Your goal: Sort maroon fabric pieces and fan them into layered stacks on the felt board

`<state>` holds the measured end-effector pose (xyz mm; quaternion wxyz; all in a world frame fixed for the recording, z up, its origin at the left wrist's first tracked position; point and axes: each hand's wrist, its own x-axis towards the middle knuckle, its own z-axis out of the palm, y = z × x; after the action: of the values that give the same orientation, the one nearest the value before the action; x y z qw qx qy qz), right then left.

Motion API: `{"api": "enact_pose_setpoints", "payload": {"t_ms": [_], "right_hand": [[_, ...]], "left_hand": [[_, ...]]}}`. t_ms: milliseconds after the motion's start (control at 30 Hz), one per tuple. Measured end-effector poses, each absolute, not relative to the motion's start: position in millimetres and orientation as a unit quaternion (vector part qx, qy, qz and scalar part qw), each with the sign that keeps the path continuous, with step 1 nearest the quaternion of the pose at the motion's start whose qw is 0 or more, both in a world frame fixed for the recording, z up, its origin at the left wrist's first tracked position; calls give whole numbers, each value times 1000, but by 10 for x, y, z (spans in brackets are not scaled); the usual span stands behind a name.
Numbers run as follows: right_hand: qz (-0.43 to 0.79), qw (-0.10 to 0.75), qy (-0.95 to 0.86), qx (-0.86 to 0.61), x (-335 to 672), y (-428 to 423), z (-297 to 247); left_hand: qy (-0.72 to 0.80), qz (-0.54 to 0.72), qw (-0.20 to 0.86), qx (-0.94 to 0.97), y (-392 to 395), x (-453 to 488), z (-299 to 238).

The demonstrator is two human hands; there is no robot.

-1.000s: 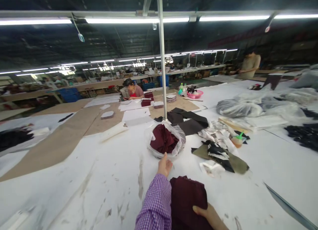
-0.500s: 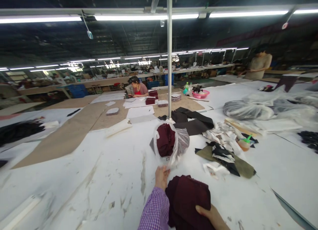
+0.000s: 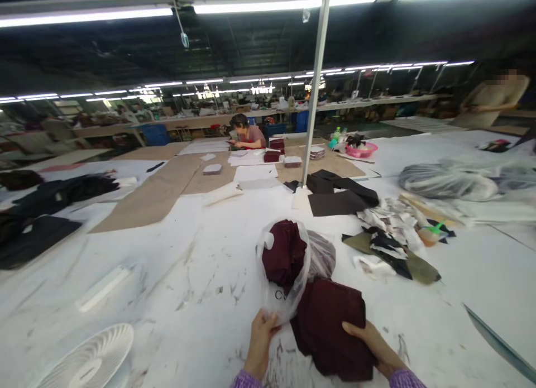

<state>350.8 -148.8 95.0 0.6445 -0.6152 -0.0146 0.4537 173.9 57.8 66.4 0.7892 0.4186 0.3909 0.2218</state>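
My left hand (image 3: 263,339) pinches the near edge of a clear plastic bag (image 3: 287,304) that lies on the white table with its mouth towards me. Inside the bag sits a bundle of maroon fabric pieces (image 3: 285,251). My right hand (image 3: 371,343) grips a second stack of maroon fabric pieces (image 3: 335,326) by its right side, thumb on top and fingers underneath, hidden. The stack's upper left corner is close to the bag's mouth; whether they touch I cannot tell.
A metal pole (image 3: 316,92) rises beyond the bag, near black fabric pieces (image 3: 341,195). To the right lie scraps (image 3: 393,254) and wrapped plastic bundles (image 3: 452,181). A white fan (image 3: 90,360) is at the lower left. One person (image 3: 247,134) works across the table; another (image 3: 492,100) stands far right.
The stack in my right hand has moved forward and closer to the bag. My left hand has drawn the bag's edge nearer and to the left. The view has shifted left and downward.
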Motion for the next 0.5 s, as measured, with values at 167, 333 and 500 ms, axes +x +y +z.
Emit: {"api": "enact_pose_setpoints", "payload": {"t_ms": [167,333,500], "right_hand": [[430,613,5,-663,3211,-1858,1315],[382,589,-20,-711,3156,-1940,1778],[338,626,-20,-702,3114,-1846,1917]], "left_hand": [[463,205,737,448,529,1605,633],[522,261,650,487,656,1620,770],[404,407,417,705,722,1725,1225]]}}
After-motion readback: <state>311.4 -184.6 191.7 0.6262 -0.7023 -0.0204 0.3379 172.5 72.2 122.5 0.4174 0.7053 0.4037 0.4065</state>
